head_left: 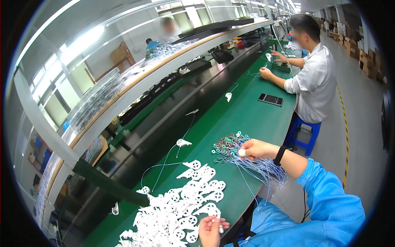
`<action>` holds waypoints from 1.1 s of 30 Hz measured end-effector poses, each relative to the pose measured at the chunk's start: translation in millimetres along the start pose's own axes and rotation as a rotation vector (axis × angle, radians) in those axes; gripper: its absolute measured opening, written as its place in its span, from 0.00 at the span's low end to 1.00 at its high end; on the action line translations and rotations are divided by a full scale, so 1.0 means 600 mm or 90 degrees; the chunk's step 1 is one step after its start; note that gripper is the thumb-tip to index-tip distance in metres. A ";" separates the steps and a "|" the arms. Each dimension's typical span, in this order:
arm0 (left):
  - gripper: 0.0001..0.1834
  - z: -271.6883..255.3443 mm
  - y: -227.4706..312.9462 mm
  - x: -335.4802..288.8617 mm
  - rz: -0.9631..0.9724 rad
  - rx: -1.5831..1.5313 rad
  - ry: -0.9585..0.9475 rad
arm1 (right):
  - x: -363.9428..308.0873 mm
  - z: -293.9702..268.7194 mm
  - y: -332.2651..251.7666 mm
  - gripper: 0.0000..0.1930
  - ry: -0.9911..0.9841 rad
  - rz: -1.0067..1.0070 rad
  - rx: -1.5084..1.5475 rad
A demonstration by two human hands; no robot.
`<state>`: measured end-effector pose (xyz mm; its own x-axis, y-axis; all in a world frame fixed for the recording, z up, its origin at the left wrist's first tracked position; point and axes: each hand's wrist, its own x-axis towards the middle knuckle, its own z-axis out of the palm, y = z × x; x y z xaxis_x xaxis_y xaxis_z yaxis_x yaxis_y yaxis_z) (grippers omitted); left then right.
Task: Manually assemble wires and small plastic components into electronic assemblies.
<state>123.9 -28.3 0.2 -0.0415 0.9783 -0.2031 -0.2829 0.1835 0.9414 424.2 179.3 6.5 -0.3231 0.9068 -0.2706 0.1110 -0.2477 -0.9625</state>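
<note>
My left hand (210, 231) is at the near edge of the green bench, fingers closed on a small white plastic part (218, 217). Beside it spreads a large heap of white plastic housings (164, 214), each with a round spoked end and a pointed tip. Farther right, my right hand (258, 149), with a black band at the wrist, pinches a small white round piece (242, 152). It hovers over a bundle of thin bluish-white wires (263, 171) with green and brown round ends. The wires' tails hang over the bench edge.
A dark conveyor belt (135, 150) runs along the bench, with housings and wires on and beside it. A metal post (111, 185) rises behind the heap. Beyond lies a phone-like device (270, 99). A co-worker (314, 74) sits farther along, near a blue stool (302, 136).
</note>
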 end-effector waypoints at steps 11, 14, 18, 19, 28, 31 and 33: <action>0.29 -0.023 -0.044 -0.058 -0.034 0.000 -0.054 | 0.033 0.055 0.008 0.17 0.178 -0.090 -0.589; 0.30 -0.032 -0.057 -0.064 -0.040 -0.013 -0.048 | 0.075 0.073 0.031 0.13 0.216 -0.059 -0.712; 0.28 -0.036 -0.057 -0.073 -0.040 -0.039 -0.051 | 0.085 0.059 0.023 0.10 0.207 0.003 -0.608; 0.27 -0.038 -0.056 -0.074 -0.036 -0.052 -0.054 | 0.074 0.066 0.013 0.09 0.244 -0.017 -0.543; 0.20 -0.032 -0.056 -0.074 -0.077 -0.077 -0.081 | 0.026 0.039 -0.026 0.04 0.135 0.098 -0.097; 0.18 -0.025 -0.053 -0.069 -0.087 -0.071 -0.093 | 0.013 0.026 -0.040 0.03 0.210 0.009 -0.064; 0.16 -0.019 -0.050 -0.066 -0.088 -0.080 -0.082 | -0.016 0.018 -0.080 0.07 0.226 -0.093 -0.066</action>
<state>123.0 -73.9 -23.2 0.1262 0.9503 -0.2847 -0.3948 0.3114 0.8644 411.9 178.5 54.8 0.0000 0.9959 -0.0901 0.1883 -0.0885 -0.9781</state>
